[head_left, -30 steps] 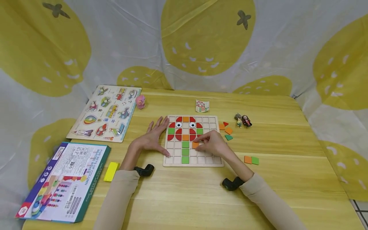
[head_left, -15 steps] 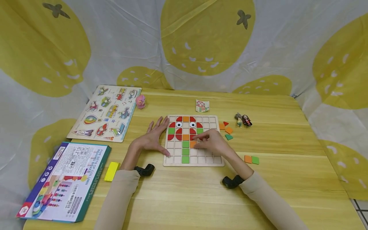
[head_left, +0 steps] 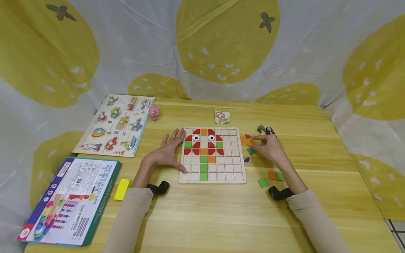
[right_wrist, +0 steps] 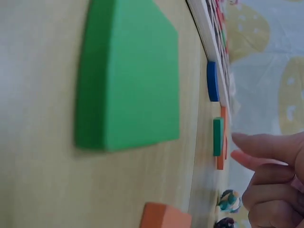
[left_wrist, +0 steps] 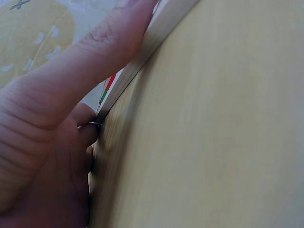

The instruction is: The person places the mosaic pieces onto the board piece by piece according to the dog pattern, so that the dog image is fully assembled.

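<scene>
A wooden grid board [head_left: 229,168] lies mid-table, with red, orange and green pieces and two eye pieces set in its upper left. My left hand [head_left: 166,153] rests against its left edge, fingers spread; the left wrist view shows the thumb [left_wrist: 104,42] along the board's side. An orange square [head_left: 212,159] sits in a cell beside the green column. My right hand [head_left: 270,148] is over the loose pieces right of the board. Thumb and index finger reach, apart, around an orange piece [head_left: 251,143]; a red triangle [head_left: 248,136] and dark green piece [head_left: 251,151] lie close by.
A blue piece [head_left: 246,159] lies by the board's right edge, a green square [head_left: 262,182] nearer me. Two small figures [head_left: 269,130] stand behind my right hand. A pattern card [head_left: 222,117] lies beyond the board; a picture puzzle [head_left: 104,123] and box [head_left: 72,200] lie left.
My right hand has let go of the orange square, now in a board cell, and moved right to the loose pieces. The nearer green square and blue piece have come into view. My left hand stays.
</scene>
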A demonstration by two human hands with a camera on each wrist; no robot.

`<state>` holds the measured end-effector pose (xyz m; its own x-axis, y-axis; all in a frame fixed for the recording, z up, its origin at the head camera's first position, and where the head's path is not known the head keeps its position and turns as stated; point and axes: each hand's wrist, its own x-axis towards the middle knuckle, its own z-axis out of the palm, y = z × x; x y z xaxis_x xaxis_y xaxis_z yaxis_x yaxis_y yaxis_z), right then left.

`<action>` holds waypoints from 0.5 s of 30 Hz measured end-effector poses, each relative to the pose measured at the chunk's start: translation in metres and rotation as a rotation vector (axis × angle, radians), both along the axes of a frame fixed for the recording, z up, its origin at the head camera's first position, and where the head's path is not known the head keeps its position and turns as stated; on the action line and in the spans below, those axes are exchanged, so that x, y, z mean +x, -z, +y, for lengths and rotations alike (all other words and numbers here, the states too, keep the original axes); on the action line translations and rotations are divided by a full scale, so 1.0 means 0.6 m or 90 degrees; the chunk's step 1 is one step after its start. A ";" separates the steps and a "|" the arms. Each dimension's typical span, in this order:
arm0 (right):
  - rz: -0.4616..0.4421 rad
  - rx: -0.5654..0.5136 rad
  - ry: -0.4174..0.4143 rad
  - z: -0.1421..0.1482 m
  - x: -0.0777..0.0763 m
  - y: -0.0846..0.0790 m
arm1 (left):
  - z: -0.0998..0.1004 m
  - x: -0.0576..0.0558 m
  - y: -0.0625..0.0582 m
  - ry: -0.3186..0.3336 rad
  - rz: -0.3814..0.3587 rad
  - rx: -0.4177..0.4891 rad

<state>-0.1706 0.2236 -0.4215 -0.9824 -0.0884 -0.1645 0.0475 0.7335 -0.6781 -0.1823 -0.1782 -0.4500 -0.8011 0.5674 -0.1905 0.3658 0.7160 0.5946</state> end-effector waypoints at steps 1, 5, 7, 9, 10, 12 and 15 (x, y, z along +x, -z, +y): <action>0.000 0.009 0.002 0.000 -0.001 0.001 | 0.000 0.000 0.000 0.000 -0.001 -0.002; -0.002 0.032 0.008 0.000 -0.005 0.004 | 0.000 0.000 0.000 0.003 -0.001 -0.010; -0.001 0.033 0.001 0.002 -0.005 0.004 | 0.000 -0.001 0.000 0.004 -0.001 -0.008; -0.007 0.024 -0.002 0.004 -0.005 0.005 | 0.000 0.000 0.000 0.004 -0.001 -0.006; -0.009 0.018 -0.002 0.006 -0.005 0.005 | 0.000 0.000 0.000 0.004 -0.001 -0.004; -0.015 0.009 0.004 0.008 -0.004 0.005 | 0.000 0.000 0.000 0.002 -0.001 -0.003; -0.013 0.013 0.015 0.010 -0.002 0.005 | 0.000 0.000 0.001 -0.002 -0.005 -0.007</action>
